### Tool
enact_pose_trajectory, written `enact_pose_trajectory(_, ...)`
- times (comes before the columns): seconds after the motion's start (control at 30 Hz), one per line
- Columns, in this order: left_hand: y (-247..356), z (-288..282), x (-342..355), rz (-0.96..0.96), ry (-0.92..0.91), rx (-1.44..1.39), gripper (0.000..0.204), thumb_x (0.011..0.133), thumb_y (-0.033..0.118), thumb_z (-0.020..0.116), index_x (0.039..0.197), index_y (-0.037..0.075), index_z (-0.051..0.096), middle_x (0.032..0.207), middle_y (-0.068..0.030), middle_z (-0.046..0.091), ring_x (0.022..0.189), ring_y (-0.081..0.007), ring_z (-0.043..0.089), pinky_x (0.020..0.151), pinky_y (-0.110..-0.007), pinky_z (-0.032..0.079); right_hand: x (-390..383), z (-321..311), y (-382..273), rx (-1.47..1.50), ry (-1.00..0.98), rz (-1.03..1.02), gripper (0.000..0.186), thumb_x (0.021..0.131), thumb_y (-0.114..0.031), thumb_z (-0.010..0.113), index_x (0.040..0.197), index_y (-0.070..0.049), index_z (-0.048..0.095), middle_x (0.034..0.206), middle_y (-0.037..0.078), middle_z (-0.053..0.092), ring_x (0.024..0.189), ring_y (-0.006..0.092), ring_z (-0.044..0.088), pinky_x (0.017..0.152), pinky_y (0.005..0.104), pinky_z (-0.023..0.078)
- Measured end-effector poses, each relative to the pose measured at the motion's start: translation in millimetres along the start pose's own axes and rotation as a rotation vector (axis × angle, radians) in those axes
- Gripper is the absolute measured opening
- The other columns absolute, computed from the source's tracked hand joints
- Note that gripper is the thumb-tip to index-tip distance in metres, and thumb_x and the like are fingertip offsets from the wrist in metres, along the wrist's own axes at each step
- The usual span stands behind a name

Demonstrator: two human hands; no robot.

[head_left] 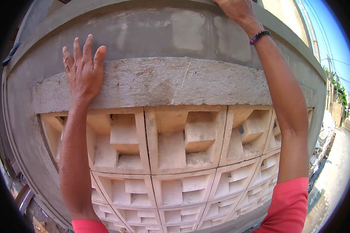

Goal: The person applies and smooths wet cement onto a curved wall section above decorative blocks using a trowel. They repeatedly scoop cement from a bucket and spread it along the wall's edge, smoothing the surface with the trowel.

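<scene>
Wall: in the head view, a grey plastered wall [140, 37] stands outdoors in daylight, with paler patches above the rough concrete band [151, 83], the landmark for all places here.
Rough band: runs across the wall as a coarse, uneven strip between the smooth plaster and the block screen.
Left hand: the left hand [83, 73] lies over the band's left part, back toward the camera, fingers spread and reaching past its upper edge onto the smooth plaster; it is open and grips nothing.
Right hand: the right hand [237, 11] is well above the band's right part, up by the ledge; the picture's top edge cuts off its fingers, so I cannot tell whether it is open or gripping.
Ledge: the raised ledge [58, 19] curves along the wall above the band.
Bracelet: a dark beaded bracelet [259, 37] with some red and blue circles the right wrist, above the band.
Forearms: the right one passes in front of the band's right part; both end in red sleeves [286, 206] below it.
Block screen: pale hollow blocks [169, 153] sit in rows directly below the band.
Street: a sunlit street [336, 171] and a leaning pole [310, 31] show beyond the band's right end.
</scene>
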State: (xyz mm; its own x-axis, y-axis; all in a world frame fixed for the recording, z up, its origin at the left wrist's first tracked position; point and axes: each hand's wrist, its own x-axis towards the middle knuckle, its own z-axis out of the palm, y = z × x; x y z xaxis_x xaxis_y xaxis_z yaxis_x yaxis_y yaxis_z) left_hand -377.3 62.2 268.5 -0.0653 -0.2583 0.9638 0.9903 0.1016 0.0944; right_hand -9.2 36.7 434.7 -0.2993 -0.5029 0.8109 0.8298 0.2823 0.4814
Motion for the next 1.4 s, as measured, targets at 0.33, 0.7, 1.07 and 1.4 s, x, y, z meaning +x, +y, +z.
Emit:
enact_pose_trajectory(0.33, 5, 3, 2, -0.031, -0.015, -0.02, 0.077, 0.086, 0.075, 0.017, 0.144, 0.028, 0.034, 0.153, -0.0106, 0.024, 0.143, -0.0366, 0.01, 0.115, -0.054, 0.011, -58, -47, 86, -0.302, -0.031, 0.605, 0.048, 0.079, -0.046, 0.061, 0.122, -0.023, 0.063, 0.106, 0.016, 0.068, 0.101, 0.0314, 0.064, 0.091, 0.038, 0.047)
enact_pose_trajectory(0.7, -10, 6, 4, -0.024, -0.065, 0.007, 0.074, 0.087, 0.074, 0.017, 0.145, 0.031, 0.032, 0.154, -0.0075, 0.021, 0.143, -0.0342, 0.009, 0.115, -0.054, 0.01, -46, -37, 51, -0.235, 0.041, 0.336, 0.04, 0.079, -0.031, 0.06, 0.115, -0.013, 0.066, 0.102, 0.023, 0.062, 0.095, 0.0384, 0.06, 0.086, 0.0439, 0.049)
enact_pose_trajectory(1.07, 0, 6, 4, -0.033, -0.094, 0.009, 0.073, 0.087, 0.073, 0.017, 0.145, 0.031, 0.032, 0.154, -0.0068, 0.022, 0.144, -0.0333, 0.009, 0.115, -0.053, 0.01, -44, -56, 98, -0.212, 0.012, 0.564, 0.04, 0.083, -0.026, 0.056, 0.117, -0.007, 0.063, 0.114, 0.022, 0.062, 0.105, 0.0362, 0.059, 0.09, 0.0432, 0.047)
enact_pose_trajectory(1.4, 1, 3, 6, -0.032, -0.105, 0.009, 0.071, 0.089, 0.071, 0.017, 0.145, 0.031, 0.033, 0.154, -0.0068, 0.022, 0.144, -0.0338, 0.008, 0.115, -0.052, 0.01, -73, -96, 166, -0.125, 0.059, 0.48, 0.037, 0.079, -0.019, 0.06, 0.112, -0.003, 0.064, 0.107, 0.025, 0.063, 0.1, 0.0368, 0.061, 0.088, 0.0412, 0.048)
